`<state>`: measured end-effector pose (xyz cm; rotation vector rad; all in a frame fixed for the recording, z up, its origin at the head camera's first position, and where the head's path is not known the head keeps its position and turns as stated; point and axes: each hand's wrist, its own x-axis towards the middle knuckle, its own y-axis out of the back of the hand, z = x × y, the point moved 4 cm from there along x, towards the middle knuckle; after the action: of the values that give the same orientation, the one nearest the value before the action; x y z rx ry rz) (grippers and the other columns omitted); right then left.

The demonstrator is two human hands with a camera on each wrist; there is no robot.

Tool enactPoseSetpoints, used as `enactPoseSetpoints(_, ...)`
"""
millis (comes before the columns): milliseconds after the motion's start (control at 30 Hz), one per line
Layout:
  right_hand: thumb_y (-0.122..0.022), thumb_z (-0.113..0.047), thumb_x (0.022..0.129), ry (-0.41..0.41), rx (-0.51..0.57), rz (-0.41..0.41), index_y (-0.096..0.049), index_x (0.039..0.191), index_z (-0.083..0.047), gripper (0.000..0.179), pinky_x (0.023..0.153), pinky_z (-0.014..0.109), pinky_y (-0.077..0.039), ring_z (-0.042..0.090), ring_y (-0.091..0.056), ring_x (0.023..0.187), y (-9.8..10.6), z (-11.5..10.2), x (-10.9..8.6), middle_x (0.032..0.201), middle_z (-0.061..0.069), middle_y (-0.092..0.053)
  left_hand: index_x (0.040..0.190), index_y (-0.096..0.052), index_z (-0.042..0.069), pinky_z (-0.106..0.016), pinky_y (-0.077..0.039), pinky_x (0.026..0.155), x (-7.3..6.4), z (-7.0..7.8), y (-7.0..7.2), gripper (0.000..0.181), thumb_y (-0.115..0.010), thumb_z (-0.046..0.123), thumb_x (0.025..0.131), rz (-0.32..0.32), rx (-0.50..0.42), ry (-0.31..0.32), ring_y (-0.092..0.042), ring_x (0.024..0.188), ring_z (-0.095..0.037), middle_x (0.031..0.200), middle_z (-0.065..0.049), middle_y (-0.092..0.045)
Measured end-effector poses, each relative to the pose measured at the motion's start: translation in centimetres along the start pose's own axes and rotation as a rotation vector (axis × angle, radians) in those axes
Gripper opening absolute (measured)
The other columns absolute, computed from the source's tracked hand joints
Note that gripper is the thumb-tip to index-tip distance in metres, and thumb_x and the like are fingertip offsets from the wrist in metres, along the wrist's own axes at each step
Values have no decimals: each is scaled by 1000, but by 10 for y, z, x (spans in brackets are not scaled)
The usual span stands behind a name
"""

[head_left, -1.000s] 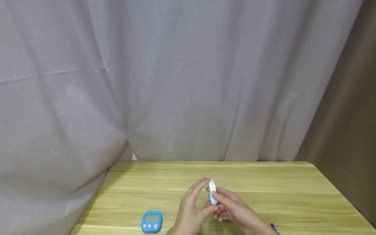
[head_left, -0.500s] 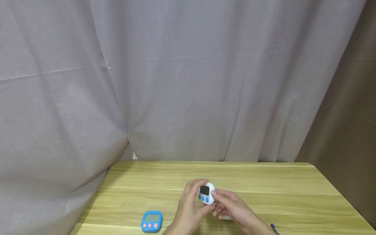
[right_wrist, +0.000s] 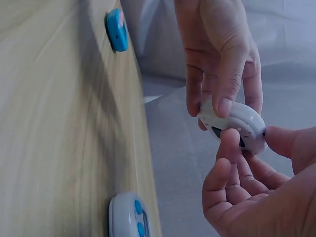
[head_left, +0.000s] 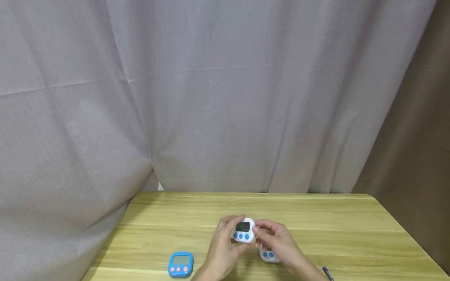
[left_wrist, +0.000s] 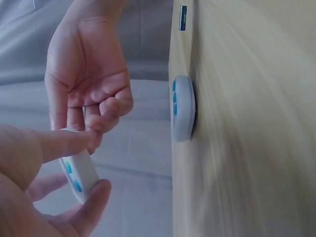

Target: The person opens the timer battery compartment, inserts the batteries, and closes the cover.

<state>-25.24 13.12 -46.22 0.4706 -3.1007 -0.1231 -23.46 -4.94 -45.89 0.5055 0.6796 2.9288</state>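
A white digital timer (head_left: pixel 243 231) with blue buttons is held above the table, its dark screen facing the head camera. My left hand (head_left: pixel 220 248) grips it from the left, fingers along the top edge and thumb below. At its right edge my right hand (head_left: pixel 279 242) pinches it between thumb and forefinger, the other fingers curled. In the right wrist view the back of the held timer (right_wrist: pixel 236 121) shows, with a dark opening partly hidden by a fingertip. A second white timer (head_left: pixel 269 255) lies on the table, partly hidden under my right hand.
A blue timer (head_left: pixel 181 264) with pink buttons lies on the wooden table (head_left: pixel 147 234) to the left. A pen (head_left: pixel 327 273) lies near the front at right, cut off by the frame. Grey curtain (head_left: pixel 225 117) hangs behind the table.
The held timer has turned from edge-on to screen facing the head camera, shifting slightly left. My right hand has shifted a little, uncovering more of the second white timer.
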Motion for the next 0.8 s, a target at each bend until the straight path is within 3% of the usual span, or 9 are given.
enactPoseSetpoints(200,-70,-20,103,46,-65,37,-56,147,2,52,63,21,-57,17,-71,78,-2,3,0,93,9,-77,145,-62,11,-15,-60,81,-2,-3,1,70,-88,-1,81,-25,59,-12,-65,116,-26,141,-16,-59)
enactPoseSetpoints(400,-84,-13,89,148,-190,49,-59,142,6,62,73,22,-58,13,-67,85,-6,2,1,100,12,-76,144,-63,8,-12,-58,75,-2,-4,2,67,-89,3,82,-50,123,-21,-62,99,-14,132,-16,-61)
enactPoseSetpoints(600,-91,-17,81,194,-310,72,-64,138,3,65,68,21,-52,11,-64,83,-5,4,3,98,6,-74,140,-66,6,-14,-58,76,-1,-6,0,63,-90,9,83,-51,184,-37,-63,104,-19,129,-17,-65)
enactPoseSetpoints(800,-94,-20,79,242,-392,36,-65,137,1,68,62,20,-55,14,-64,83,-6,5,5,98,3,-72,140,-66,4,-15,-58,75,1,-9,-1,63,-90,9,82,-73,198,-46,-63,107,-23,129,-18,-67)
